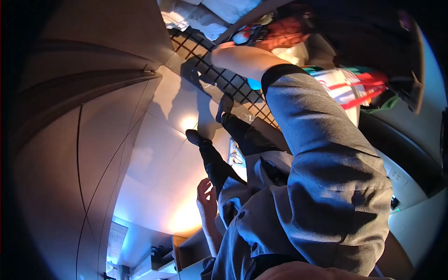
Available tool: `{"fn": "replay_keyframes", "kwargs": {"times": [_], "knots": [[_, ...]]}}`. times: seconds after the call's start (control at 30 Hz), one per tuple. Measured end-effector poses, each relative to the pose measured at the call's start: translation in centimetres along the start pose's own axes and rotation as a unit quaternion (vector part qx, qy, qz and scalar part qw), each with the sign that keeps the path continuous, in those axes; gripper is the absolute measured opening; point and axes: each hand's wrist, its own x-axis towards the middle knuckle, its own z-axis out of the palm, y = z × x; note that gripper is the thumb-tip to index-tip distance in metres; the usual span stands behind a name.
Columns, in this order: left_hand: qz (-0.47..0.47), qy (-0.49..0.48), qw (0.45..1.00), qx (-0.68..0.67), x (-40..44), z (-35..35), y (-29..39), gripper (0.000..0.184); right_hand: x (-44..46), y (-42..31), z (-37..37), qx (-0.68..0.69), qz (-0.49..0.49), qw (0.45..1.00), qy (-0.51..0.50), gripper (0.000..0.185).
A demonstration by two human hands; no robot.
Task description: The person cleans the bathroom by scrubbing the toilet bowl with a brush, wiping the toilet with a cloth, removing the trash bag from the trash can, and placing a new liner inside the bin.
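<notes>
Two bare hands are in my view, and nearest me a grey sleeve (322, 121) slants up and leftward. The left hand (206, 198) hangs low, its fingers parted and loosely curled, nothing visible in it. The right hand (224, 57) shows against the black grid (232, 84); its fingers are mostly hidden, so I cannot tell whether they pinch anything. It is far nearer to the rounded blue-and-white thing (241, 37), which lies just beside it, no long axis clear to me. Reddish cloth (285, 31) lies further right. Farthest down, dark shoes (195, 136) stand on the floor (158, 154).
</notes>
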Motion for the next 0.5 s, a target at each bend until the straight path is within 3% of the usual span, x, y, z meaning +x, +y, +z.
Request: {"fn": "replay_keyframes", "kwargs": {"times": [0.03, 0.1, 0.13, 0.17, 0.2, 0.23, 0.27, 0.3, 0.33, 0.37, 0.4, 0.43, 0.5], "knots": [[-0.013, 0.010, 1.000, -0.006, -0.1, 0.4, -0.5, 0.033, -1.5, 1.6, 3.7, -0.010, 0.072, 0.984, 0.165, 0.027], [-0.030, 0.018, 0.999, 0.001, 0.4, 0.9, -0.9, 0.033, -7.2, 0.3, 10.4, -0.017, 0.209, 0.857, 0.471, 0.027], [-0.031, 0.016, 0.999, -0.005, 0.8, 1.1, -0.6, 0.034, -0.6, -0.2, 13.2, 0.155, 0.133, 0.944, 0.259, 0.023], [-0.030, 0.016, 0.999, -0.011, 1.3, 1.6, -0.3, 0.035, -1.8, 0.4, 14.4, 0.152, 0.128, 0.945, 0.260, 0.023], [-0.033, 0.021, 0.999, -0.013, 1.9, 2.0, -0.1, 0.035, -4.9, 1.3, 15.1, 0.365, 0.203, 0.863, 0.284, 0.021], [-0.031, 0.023, 0.999, -0.014, 2.3, 2.4, 0.1, 0.035, -8.8, 2.2, 15.3, 0.560, 0.263, 0.730, 0.290, 0.024], [-0.028, 0.026, 0.999, -0.012, 2.6, 2.8, 0.2, 0.035, -10.4, 2.8, 15.9, 0.724, 0.306, 0.554, 0.275, 0.031], [-0.033, 0.031, 0.999, -0.008, 2.9, 3.1, 0.4, 0.035, -8.7, 4.4, 16.7, 0.727, 0.298, 0.554, 0.274, 0.031], [-0.035, 0.024, 0.999, -0.012, 3.4, 2.8, 0.7, 0.035, -6.5, 7.2, 17.3, 0.551, 0.342, 0.734, 0.202, 0.025], [-0.036, 0.021, 0.999, -0.013, 3.8, 3.1, 1.0, 0.035, -4.7, 8.9, 18.2, 0.338, 0.359, 0.862, 0.120, 0.021], [-0.046, 0.016, 0.999, -0.013, 4.2, 3.5, 1.3, 0.034, -5.5, 9.0, 19.1, 0.233, 0.361, 0.850, 0.304, 0.023], [-0.048, 0.016, 0.999, -0.011, 4.5, 3.9, 1.5, 0.034, -6.0, 8.9, 20.1, 0.117, 0.347, 0.800, 0.475, 0.025], [-0.089, -0.018, 0.996, 0.003, 5.4, 4.4, 2.0, 0.034, -3.6, 9.8, 22.1, 0.089, 0.288, 0.825, 0.478, 0.023]]}}
